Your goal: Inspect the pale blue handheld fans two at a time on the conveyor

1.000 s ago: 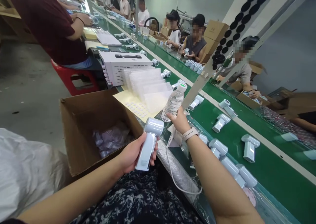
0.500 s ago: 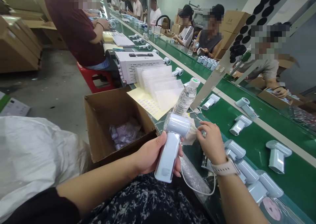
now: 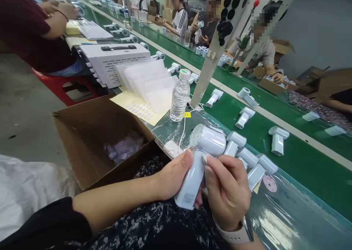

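My left hand [image 3: 176,176] is wrapped round the handle of a light blue handheld fan [image 3: 191,182], its round head tilted up and to the left. Small grey print shows low on the handle. Against the upper handle, just under the fan head, my right hand [image 3: 229,184] presses thumb and forefinger together in a pinch. Whatever lies between those fingertips is too small to make out. Right behind it several more handheld fans [image 3: 247,156] lie in a row along the table edge.
A water bottle [image 3: 180,95] stands beyond the fan, beside clear plastic sleeves [image 3: 148,77] and a yellow sticker sheet [image 3: 137,108]. An open cardboard box [image 3: 79,121] is at my left. Fans lie on the green conveyor belt [image 3: 302,151]. A metal post [image 3: 206,70] rises ahead; co-workers sit beyond.
My right hand has come from beside the bottle to the fan's handle, its fingers now pinched. The fan stays in my left hand. The view has turned to the right.
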{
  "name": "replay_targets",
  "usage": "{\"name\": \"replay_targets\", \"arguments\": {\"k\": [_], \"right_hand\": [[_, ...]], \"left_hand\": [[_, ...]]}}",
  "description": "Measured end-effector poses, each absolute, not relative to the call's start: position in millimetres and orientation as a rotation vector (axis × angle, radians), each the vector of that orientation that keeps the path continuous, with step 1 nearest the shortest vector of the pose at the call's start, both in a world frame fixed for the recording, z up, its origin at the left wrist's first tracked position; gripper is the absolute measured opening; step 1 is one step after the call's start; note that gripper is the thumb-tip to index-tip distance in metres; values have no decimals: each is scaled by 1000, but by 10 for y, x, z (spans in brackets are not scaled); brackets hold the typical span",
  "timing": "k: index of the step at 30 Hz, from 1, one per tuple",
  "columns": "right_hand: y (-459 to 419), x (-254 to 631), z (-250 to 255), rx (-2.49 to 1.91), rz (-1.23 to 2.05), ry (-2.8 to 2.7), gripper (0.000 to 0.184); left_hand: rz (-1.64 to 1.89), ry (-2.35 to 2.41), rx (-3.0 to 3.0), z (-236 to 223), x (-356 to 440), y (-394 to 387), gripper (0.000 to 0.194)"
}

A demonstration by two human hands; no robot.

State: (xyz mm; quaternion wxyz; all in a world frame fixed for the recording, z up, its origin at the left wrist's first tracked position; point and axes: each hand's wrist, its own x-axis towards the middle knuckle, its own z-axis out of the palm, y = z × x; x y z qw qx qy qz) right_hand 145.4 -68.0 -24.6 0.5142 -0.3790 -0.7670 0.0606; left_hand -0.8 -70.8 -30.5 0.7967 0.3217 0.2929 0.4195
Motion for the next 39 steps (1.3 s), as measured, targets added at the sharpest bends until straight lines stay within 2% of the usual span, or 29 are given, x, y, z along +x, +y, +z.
{"name": "replay_targets", "arguments": {"k": [2, 5, 10, 14, 19, 26, 30, 34, 39], "right_hand": [[-692, 1481, -242, -917, 117, -1903, 29], [-735, 1506, -220, -911, 241, -1949, 37], [-829, 1486, -212, -790, 436, -2027, 39], [-788, 1471, -231, -841, 295, -1973, 36], [-789, 1432, -240, -778, 247, -2058, 33], [-853, 1393, -275, -790, 94, -2063, 24], [-824, 1394, -290, -857, 111, -2034, 29], [-736, 1432, -217, -959, 387, -1915, 25], [-675, 1501, -125, -996, 1153, -1447, 13]], "left_hand": [[868, 635, 687, -282, 8, -701, 74], [846, 622, 675, -275, -9, -684, 76], [851, 653, 628, -320, -76, -713, 63], [715, 615, 637, -365, -124, -731, 74], [811, 628, 625, -408, -177, -711, 61], [876, 682, 710, -383, -191, -707, 60], [930, 719, 708, -414, -185, -710, 62], [931, 688, 697, -408, -174, -676, 67], [915, 719, 766, -312, -131, -667, 76]]}}
